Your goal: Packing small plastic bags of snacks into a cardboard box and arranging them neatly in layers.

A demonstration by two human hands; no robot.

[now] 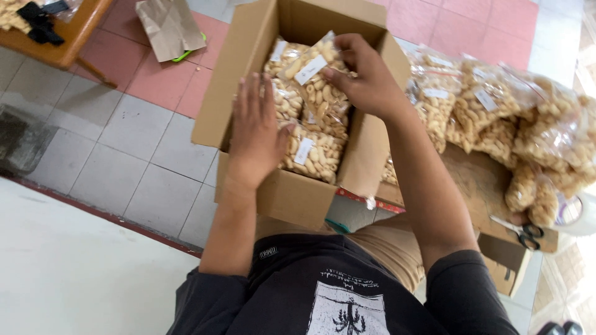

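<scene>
The right hand point(366, 77) pinches a clear bag of pale ring-shaped snacks point(320, 87) by its top edge, holding it upright inside the open cardboard box point(233, 93), just above the other snack bags point(307, 152) packed beneath it. The left hand point(257, 133) lies flat with fingers spread, holding nothing, resting on the bags at the box's near-left wall. Beyond the right hand's wrist, a heap of similar bags point(496, 118) lies on a table point(478, 186), with scissors point(524, 232) nearer the person.
</scene>
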